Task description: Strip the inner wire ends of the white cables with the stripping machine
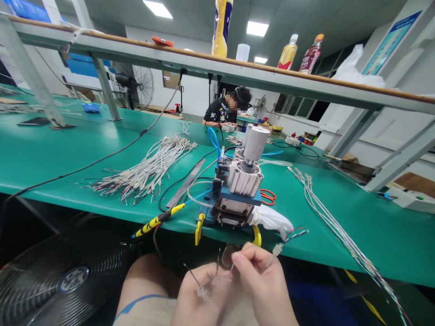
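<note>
In front of my lap, my left hand has its fingers curled round a thin cable, with dark wire ends and a small pale connector sticking out, partly blurred. Close against it, my right hand pinches a thin wire between thumb and forefinger. Beside the right hand's knuckles shows another whitish connector with several coloured wire ends. Just beyond both hands, a pneumatic press with metal cylinders stands at the bench edge. A white cloth lies at its right side.
A heap of white cables lies left on the green bench; a longer bundle hangs over the right edge. A metal ruler, a yellow-black tool and a fan are at left. Bottles stand on the shelf. A person sits opposite.
</note>
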A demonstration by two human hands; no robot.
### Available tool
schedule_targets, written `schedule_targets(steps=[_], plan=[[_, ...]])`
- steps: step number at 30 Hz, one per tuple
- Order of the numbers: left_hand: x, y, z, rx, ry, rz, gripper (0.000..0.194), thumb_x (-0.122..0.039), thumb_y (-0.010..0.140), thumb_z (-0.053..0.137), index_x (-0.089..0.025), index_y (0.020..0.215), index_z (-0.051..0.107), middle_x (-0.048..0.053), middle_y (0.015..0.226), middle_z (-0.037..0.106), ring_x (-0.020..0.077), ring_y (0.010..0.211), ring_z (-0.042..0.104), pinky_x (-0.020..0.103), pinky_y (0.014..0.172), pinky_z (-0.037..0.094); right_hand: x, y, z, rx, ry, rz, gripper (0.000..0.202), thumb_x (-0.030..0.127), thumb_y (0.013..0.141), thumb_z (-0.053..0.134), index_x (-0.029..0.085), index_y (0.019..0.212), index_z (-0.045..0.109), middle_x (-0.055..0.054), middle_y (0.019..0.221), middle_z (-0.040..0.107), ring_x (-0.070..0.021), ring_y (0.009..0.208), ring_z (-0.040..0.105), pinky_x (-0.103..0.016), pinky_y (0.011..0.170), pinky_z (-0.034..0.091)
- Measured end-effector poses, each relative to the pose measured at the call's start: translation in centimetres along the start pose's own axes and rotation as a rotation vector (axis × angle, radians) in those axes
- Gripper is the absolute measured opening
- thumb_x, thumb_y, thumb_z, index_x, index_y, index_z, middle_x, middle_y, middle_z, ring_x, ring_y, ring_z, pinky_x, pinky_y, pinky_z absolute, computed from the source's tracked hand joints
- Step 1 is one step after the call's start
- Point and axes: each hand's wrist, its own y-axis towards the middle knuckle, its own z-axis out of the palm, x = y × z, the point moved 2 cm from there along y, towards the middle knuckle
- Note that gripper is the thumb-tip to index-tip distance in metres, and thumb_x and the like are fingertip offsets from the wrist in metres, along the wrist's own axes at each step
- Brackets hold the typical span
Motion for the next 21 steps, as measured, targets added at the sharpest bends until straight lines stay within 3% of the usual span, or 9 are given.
schedule_targets(steps=[3,6,10,16,21], plan=[[0.0,0.0,-0.3,-0.021,0.064,0.015,0.047,-0.054,0.081,0.071,-0.013,0.058,0.067,0.0,0.052,0.052,0.0106,0.05,0.036,0.02,0.048,0.032,-0.1,0.6,-0.1,0.024,0.077,0.132,0.039,0.04,0.072,0.082,0.016,0.055,0.056,0.007,0.046,0.038,-0.004,0.039,0.023,-0.02,0.039,0.015],[0.4,0.0,-0.2,0.002,0.085,-0.026,0.045,-0.052,0.082,0.07,-0.014,0.059,0.066,0.004,0.056,0.061,0.0133,0.053,0.045,0.021,0.051,0.037,-0.4,1.2,-0.1,0.034,0.166,0.257,0.04,0.036,0.066,0.084,0.017,0.052,0.051,0.012,0.04,0.028,-0.0022,0.038,0.013,-0.019,0.038,0.008],[1.1,0.5,0.0,-0.06,0.01,-0.07,0.042,-0.051,0.081,0.07,-0.015,0.059,0.068,0.005,0.058,0.064,0.0164,0.058,0.051,0.022,0.055,0.042,-0.2,1.6,0.1,0.027,0.199,0.293,0.039,0.036,0.063,0.086,0.018,0.054,0.052,0.013,0.04,0.029,-0.0019,0.037,0.013,-0.018,0.036,0.009],[2.1,0.7,0.0,-0.03,0.004,-0.121,0.048,-0.055,0.08,0.069,-0.014,0.056,0.067,0.0,0.047,0.053,0.0095,0.043,0.035,0.021,0.043,0.033,0.2,1.7,0.0,0.027,0.218,0.313,0.041,0.037,0.061,0.088,0.018,0.056,0.052,0.013,0.039,0.03,-0.0013,0.037,0.013,-0.018,0.036,0.008],[1.5,0.7,0.0,-0.032,0.04,-0.04,0.041,-0.044,0.084,0.067,-0.015,0.056,0.065,0.006,0.053,0.065,0.0151,0.052,0.051,0.021,0.05,0.039,0.1,1.8,0.1,0.038,0.219,0.317,0.04,0.04,0.06,0.091,0.015,0.059,0.059,0.013,0.039,0.031,-0.0008,0.036,0.014,-0.017,0.036,0.009]])
